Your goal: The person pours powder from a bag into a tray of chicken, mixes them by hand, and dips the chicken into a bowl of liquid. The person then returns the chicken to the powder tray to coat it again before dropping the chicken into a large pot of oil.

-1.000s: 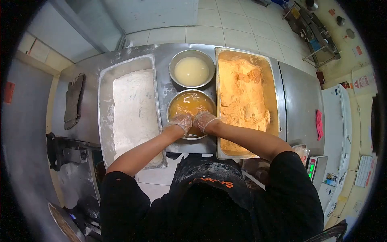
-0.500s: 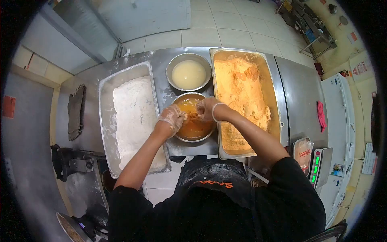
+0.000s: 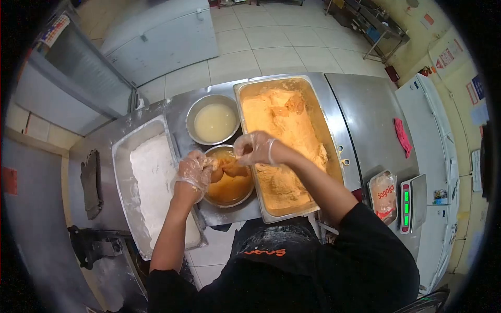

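Both my hands wear clear plastic gloves. My left hand [image 3: 193, 171] is closed at the left rim of a steel bowl of orange liquid [image 3: 229, 194], its fingers round a wet, orange-coated piece of food [image 3: 230, 168] that looks like raw meat. My right hand [image 3: 255, 147] is over the bowl's upper right rim in a pinch, apparently on the same piece's other edge; its fingers hide the contact. The piece hangs between both hands, over the liquid. Behind it stands a second steel bowl with pale, cloudy liquid [image 3: 214, 123].
A tray of white flour [image 3: 152, 180] lies left, and a deep tray of orange flour mix [image 3: 287, 151] right. Farther right are a pink cloth [image 3: 402, 137], a bagged pack [image 3: 383, 195] and a digital scale [image 3: 413, 203]. A dark grey cloth [image 3: 91, 185] lies far left.
Both hands have risen a little from the orange liquid and moved apart, showing the piece between them. The whole view has shifted, so the table sits lower and further left.
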Tool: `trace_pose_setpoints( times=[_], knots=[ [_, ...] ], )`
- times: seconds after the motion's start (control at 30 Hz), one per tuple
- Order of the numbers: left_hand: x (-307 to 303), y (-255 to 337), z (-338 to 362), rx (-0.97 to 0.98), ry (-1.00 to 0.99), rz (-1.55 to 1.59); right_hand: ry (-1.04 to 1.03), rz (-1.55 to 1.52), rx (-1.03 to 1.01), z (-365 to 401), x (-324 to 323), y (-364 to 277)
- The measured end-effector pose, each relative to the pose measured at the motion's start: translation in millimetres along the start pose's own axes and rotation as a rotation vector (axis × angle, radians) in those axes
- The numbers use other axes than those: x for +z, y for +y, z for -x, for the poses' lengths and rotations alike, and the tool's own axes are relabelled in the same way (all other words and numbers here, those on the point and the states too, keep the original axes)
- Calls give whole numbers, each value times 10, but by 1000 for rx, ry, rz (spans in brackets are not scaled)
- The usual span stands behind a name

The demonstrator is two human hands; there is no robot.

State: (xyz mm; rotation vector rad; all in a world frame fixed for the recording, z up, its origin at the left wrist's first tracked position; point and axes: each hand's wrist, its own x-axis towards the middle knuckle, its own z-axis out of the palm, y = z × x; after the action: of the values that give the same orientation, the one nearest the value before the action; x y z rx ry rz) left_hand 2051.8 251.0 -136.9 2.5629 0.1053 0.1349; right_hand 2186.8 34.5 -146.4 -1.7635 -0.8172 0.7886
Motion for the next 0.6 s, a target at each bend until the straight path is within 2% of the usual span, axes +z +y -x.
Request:
trace_pose_setpoints(
  times=[0.07,0.1,0.2,0.3,0.33,0.4,0.43,0.5,0.53,0.57,0.6],
  knots=[
    [-86,279,-224,26,-11,66,8,-22,18,42,-403,-136],
    [-45,354,-326,175,84,-40,21,52,6,48,-626,-178],
    [151,551,-869,308,35,-118,7,335,53,-33,-1180,-359],
    [463,837,-1430,54,-65,0,-54,592,70,-294,-1652,-226],
    [607,817,-1645,102,-51,-5,-82,666,65,-414,-1790,-94],
    [1034,650,-1972,198,-31,-17,3,828,85,-758,-2073,408],
    [1262,582,-1996,97,-73,54,45,907,95,-836,-2141,664],
    [1660,460,-2040,-113,-142,193,57,886,253,-769,-2128,988],
    [1811,421,-2026,-57,-320,57,61,876,328,-714,-2095,1108],
    [1916,419,-1976,-1,-500,-79,-105,780,442,-600,-2046,1220],
    [1937,550,-1912,-66,-687,-166,-205,759,440,-490,-1960,1444]
  ],
)
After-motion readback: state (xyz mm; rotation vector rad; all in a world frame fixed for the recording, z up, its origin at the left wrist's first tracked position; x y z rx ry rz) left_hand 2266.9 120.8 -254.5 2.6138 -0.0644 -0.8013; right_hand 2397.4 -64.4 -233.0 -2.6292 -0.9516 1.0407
